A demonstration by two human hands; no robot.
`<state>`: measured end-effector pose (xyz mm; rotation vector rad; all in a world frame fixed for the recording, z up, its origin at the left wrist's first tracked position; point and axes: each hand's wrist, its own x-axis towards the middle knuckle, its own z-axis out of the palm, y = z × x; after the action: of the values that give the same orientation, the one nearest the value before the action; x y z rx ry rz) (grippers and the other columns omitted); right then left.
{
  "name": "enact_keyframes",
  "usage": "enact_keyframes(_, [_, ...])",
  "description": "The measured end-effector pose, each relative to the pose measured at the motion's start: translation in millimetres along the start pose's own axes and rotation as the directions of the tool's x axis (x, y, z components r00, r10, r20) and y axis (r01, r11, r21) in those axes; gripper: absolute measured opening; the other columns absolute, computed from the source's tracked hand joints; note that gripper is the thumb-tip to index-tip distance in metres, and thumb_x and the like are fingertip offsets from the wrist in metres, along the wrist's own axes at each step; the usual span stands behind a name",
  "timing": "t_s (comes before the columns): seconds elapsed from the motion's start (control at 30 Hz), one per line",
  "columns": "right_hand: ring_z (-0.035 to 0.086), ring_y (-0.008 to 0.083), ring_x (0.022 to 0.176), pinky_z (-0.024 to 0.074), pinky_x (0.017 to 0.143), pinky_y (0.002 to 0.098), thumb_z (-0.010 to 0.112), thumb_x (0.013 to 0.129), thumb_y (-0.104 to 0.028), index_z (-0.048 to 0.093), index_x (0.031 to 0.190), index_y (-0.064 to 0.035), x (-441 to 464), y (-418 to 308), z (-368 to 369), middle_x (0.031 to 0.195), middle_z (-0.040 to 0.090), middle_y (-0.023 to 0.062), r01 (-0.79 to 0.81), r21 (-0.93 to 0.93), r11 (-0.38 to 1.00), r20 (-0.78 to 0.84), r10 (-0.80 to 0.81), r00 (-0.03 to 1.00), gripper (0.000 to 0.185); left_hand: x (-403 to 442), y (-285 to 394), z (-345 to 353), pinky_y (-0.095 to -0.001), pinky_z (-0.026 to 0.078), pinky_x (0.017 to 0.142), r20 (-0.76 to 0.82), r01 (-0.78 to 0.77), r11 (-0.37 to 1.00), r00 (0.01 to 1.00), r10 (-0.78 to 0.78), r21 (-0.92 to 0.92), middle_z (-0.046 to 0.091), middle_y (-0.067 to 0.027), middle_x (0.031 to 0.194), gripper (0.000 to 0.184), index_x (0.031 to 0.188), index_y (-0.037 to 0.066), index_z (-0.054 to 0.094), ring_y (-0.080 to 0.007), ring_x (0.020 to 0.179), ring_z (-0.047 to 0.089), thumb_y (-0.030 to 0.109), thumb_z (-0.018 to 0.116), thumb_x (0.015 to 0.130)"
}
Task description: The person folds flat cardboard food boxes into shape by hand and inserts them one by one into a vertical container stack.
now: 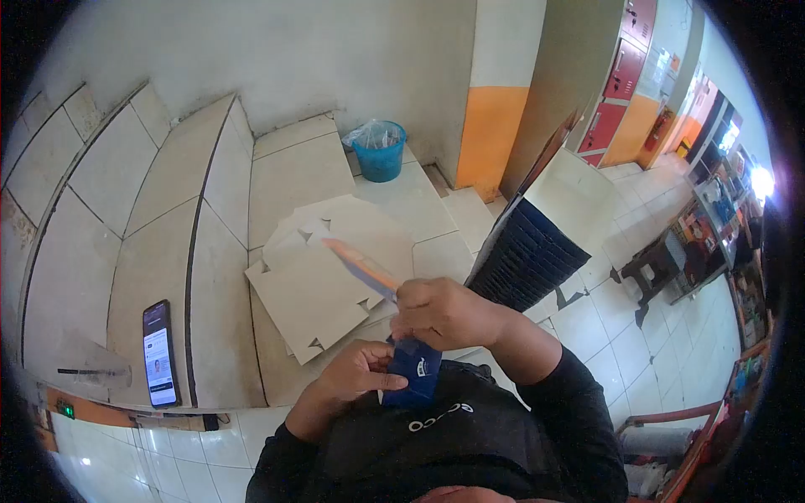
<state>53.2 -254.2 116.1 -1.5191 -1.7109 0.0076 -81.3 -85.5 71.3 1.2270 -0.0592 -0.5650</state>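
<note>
My left hand (352, 370) is closed on the small dark blue box (422, 375), which is in front of my black shirt (495, 440). My right hand (444, 313), just above it, grips the thin, blurred orange-and-white piece (362, 267). Beyond lie the flat cream cardboard sheets (314, 281); farther stands the round blue plastic bucket (380, 159).
</note>
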Motion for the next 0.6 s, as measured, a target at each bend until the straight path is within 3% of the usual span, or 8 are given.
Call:
enact_keyframes(0.1, [0.053, 0.0283, 0.069, 0.0413, 0.06, 0.0358, 0.064, 0.069, 0.002, 0.063, 0.078, -0.0031, -6, -1, 3, 0.071, 0.049, 0.0102, 0.024, 0.176, 0.984, 0.154, -0.052, 0.987, 0.01, -1, 10, 1, -0.0264, 0.046, 0.077, -0.025, 0.094, 0.972, 0.996, -0.09, 0.215, 0.064, -0.0032, 0.088, 0.032, 0.106, -0.002, 0.059, -0.0103, 0.081, 0.059, 0.006, 0.069, 0.077])
enact_keyframes(0.2, [0.053, 0.0278, 0.069, 0.0409, 0.06, 0.0358, 0.064, 0.07, 0.001, 0.065, 0.08, -0.0035, -15, 4, 10, 0.07, 0.049, 0.0099, 0.011, 0.27, 0.963, 0.179, -0.062, 0.982, 0.01, -2, 1, -2, -0.0273, 0.046, 0.07, -0.047, -0.074, 0.896, 0.993, 0.105, 0.437, 0.063, -0.0023, 0.083, 0.031, 0.102, 0.0, 0.061, -0.0119, 0.077, 0.059, 0.011, 0.072, 0.076])
enact_keyframes(0.27, [0.052, 0.0252, 0.068, 0.0403, 0.061, 0.0347, 0.064, 0.073, -0.001, 0.067, 0.081, -0.0041, -16, 1, 1, 0.07, 0.05, 0.0095, 0.023, 0.289, 0.957, 0.076, -0.047, 0.996, 0.009, -8, -1, -31, -0.0285, 0.047, 0.065, 0.153, -0.246, 0.785, 0.969, 0.193, 0.569, 0.063, -0.0052, 0.081, 0.045, 0.101, 0.001, 0.061, -0.0148, 0.073, 0.06, 0.034, 0.073, 0.075])
enact_keyframes(0.33, [0.051, 0.0194, 0.068, 0.0396, 0.06, 0.032, 0.067, 0.075, -0.006, 0.067, 0.079, -0.0043, -17, -3, -14, 0.072, 0.053, 0.007, -0.131, 0.271, 0.954, -0.073, 0.156, 0.985, 0.004, -21, -5, -62, -0.0299, 0.046, 0.059, 0.308, -0.502, 0.695, 0.865, 0.396, 0.515, 0.064, -0.0057, 0.08, 0.078, 0.101, 0.001, 0.06, -0.0191, 0.062, 0.06, 0.071, 0.058, 0.068])
enact_keyframes(0.37, [0.051, 0.0167, 0.068, 0.0392, 0.061, 0.0303, 0.067, 0.077, -0.009, 0.067, 0.078, -0.0048, -18, -3, -14, 0.072, 0.054, 0.0054, -0.219, 0.332, 0.918, -0.218, 0.3, 0.929, 0.004, -31, -6, -73, -0.0309, 0.046, 0.061, 0.33, -0.622, 0.672, 0.783, 0.527, 0.402, 0.063, -0.0063, 0.083, 0.075, 0.103, 0.001, 0.059, -0.0199, 0.066, 0.059, 0.068, 0.057, 0.07])
enact_keyframes(0.43, [0.051, 0.0117, 0.071, 0.039, 0.063, 0.026, 0.066, 0.082, -0.017, 0.066, 0.084, -0.0043, -16, -5, -13, 0.074, 0.058, 0.0016, -0.361, 0.496, 0.79, -0.395, 0.575, 0.716, 0.013, -45, -11, -82, -0.0328, 0.045, 0.066, 0.132, -0.782, 0.6, 0.621, 0.772, 0.17, 0.061, -0.0074, 0.089, 0.07, 0.106, 0.0, 0.057, -0.0215, 0.073, 0.058, 0.062, 0.055, 0.073])
enact_keyframes(0.5, [0.052, 0.0116, 0.075, 0.0394, 0.065, 0.0237, 0.064, 0.084, -0.02, 0.064, 0.091, -0.0024, -4, -14, -16, 0.078, 0.059, 0.0015, -0.309, 0.896, 0.319, -0.162, 0.883, 0.441, 0.019, -52, -21, -85, -0.0348, 0.044, 0.071, -0.266, -0.855, 0.51, 0.473, 0.84, 0.089, 0.059, -0.0086, 0.096, 0.065, 0.109, 0.0, 0.055, -0.0231, 0.08, 0.056, 0.056, 0.054, 0.077])
enact_keyframes(0.6, [0.053, 0.0111, 0.083, 0.0415, 0.069, 0.0228, 0.061, 0.086, -0.021, 0.057, 0.11, -0.0023, 0, 22, -4, 0.09, 0.059, 0.0028, -0.146, 0.939, 0.312, -0.207, 0.849, 0.486, 0.03, -37, -27, -84, -0.0377, 0.042, 0.079, -0.619, -0.861, 0.495, 0.325, 0.715, 0.119, 0.057, -0.0104, 0.105, 0.057, 0.113, -0.001, 0.052, -0.0255, 0.09, 0.054, 0.046, 0.051, 0.082])
